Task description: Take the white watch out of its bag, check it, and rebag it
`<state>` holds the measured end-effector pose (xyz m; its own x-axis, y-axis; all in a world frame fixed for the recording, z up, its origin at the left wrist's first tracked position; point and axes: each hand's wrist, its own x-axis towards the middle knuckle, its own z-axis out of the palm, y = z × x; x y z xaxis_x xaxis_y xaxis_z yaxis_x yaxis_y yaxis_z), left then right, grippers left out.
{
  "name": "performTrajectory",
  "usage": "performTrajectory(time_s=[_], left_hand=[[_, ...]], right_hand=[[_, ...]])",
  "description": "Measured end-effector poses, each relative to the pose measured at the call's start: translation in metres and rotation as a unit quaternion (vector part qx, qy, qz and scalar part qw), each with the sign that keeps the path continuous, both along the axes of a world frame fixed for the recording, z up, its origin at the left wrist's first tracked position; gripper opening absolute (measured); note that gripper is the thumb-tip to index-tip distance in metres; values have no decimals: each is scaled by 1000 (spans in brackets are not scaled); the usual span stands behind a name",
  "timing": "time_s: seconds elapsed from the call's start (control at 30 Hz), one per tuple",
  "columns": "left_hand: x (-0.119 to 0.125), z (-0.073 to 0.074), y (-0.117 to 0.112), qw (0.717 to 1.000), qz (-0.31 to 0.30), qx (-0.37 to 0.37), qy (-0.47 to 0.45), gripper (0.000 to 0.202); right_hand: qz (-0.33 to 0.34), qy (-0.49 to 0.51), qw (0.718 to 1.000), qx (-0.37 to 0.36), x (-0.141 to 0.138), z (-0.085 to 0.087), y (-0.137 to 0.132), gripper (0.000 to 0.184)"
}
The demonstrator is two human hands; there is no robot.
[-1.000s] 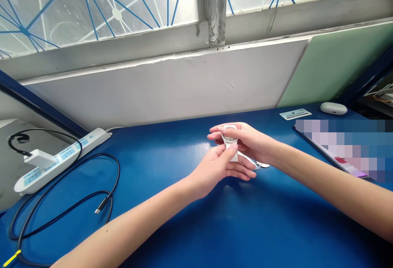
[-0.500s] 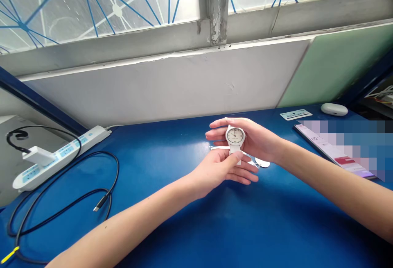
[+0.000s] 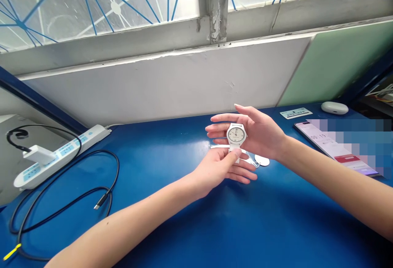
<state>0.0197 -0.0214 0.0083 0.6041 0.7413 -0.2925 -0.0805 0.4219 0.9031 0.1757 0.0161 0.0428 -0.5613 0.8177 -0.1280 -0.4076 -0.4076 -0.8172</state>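
A white wristwatch point(image 3: 236, 133) with a round pale dial and a white strap is held up over the blue table, dial facing me. My left hand point(image 3: 216, 169) pinches the lower strap between thumb and fingers, its other fingers stretched out to the right. Just behind and to the right of the watch, my right hand point(image 3: 260, 130) is open with fingers spread and palm turned toward it. Whether the right palm touches the watch I cannot tell. Partly hidden under the hands lies something clear and shiny, and a white round tag point(image 3: 262, 160) with a small chain shows beside it.
On the left, a white power strip point(image 3: 69, 149) holds a white charger point(image 3: 38, 154) with a looping black cable point(image 3: 116, 178). At right lie a phone point(image 3: 328, 143), a white card point(image 3: 296, 113) and a white earbud case point(image 3: 334, 107). A wall stands behind the blue table point(image 3: 172, 235).
My right hand has opened wider, its thumb lifting up and away from the watch. The left hand keeps its pinch on the strap, and the watch has barely shifted.
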Motion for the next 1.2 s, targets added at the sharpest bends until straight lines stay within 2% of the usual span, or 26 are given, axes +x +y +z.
performTrajectory(time_s=[0.2, 0.47, 0.77, 0.9, 1.07, 1.13, 1.2], left_hand=[[1, -3, -3, 1000, 13, -5, -22, 48], [-1, -3, -2, 998, -39, -25, -37, 49], [0, -2, -1, 999, -28, -2, -31, 52], [1, -3, -1, 1000, 4, 6, -8, 50], [1, -1, 0, 1000, 16, 16, 3, 46], [0, 0, 1, 999, 35, 35, 17, 43], [-2, 1, 3, 993, 72, 78, 46, 37]], right_hand=[[27, -13, 1000, 5, 2, 2, 0, 51], [64, 19, 998, 10, 2, 1, 0, 55], [75, 0, 997, 27, 4, -2, 3, 50], [54, -22, 997, 55, 3, -4, 4, 48], [11, -53, 996, 77, 2, -3, 3, 44], [-7, -80, 991, 109, 2, -1, 3, 41], [-34, -126, 976, 174, 3, 0, 0, 36]])
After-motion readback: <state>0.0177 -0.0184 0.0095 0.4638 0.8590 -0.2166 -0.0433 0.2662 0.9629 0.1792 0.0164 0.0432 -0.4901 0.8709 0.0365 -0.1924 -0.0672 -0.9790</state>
